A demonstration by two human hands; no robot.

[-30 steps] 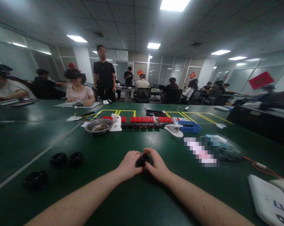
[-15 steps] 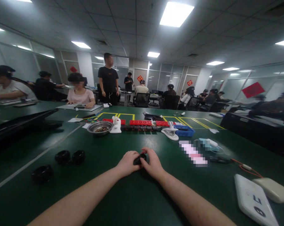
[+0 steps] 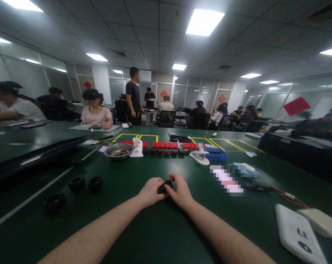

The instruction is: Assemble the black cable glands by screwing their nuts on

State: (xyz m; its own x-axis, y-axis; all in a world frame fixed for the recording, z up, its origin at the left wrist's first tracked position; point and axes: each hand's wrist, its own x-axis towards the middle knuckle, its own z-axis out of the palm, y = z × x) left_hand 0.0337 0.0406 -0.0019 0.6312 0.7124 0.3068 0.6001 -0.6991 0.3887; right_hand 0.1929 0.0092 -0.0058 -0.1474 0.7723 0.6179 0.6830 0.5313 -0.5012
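Both the left hand [image 3: 149,191] and the right hand [image 3: 180,190] pinch one small black part [image 3: 164,189]. Three more black parts [image 3: 77,183] wait at nine o'clock, not touched yet.

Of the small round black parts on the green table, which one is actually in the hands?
The small round black part pinched between the left hand and right hand; the three other black round parts lie untouched to the left.

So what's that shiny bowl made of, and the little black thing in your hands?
The bowl looks like bare metal, probably steel: silvery, with bright reflections on its rim. The small black piece held by the left hand and right hand seems glossy plastic or rubber; hard to tell.
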